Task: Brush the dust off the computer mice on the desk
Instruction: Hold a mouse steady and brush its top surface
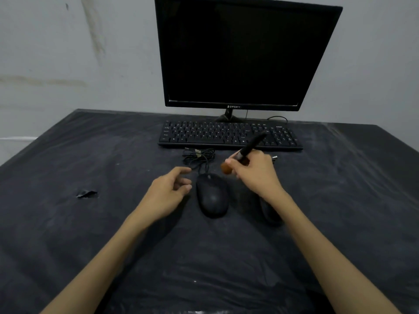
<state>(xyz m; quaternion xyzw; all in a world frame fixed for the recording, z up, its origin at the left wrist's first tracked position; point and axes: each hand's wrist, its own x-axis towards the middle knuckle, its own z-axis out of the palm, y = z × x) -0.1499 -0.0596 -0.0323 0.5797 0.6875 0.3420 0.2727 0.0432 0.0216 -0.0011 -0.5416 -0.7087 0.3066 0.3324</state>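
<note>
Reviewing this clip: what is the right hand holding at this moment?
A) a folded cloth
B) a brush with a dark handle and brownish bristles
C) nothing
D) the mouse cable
B: the right hand has its grip on a brush, its dark handle slanting up over the keyboard and its brownish bristles pointing down beside the front of the middle mouse; the left hand holds nothing.

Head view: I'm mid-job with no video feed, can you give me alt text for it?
The right hand holds a black-handled brush, bristles just above the front of a black wired mouse on a dusty black-covered desk. The open left hand hovers beside that mouse, and a second mouse lies partly hidden under the right wrist. Behind are a keyboard and a dark monitor.
</note>
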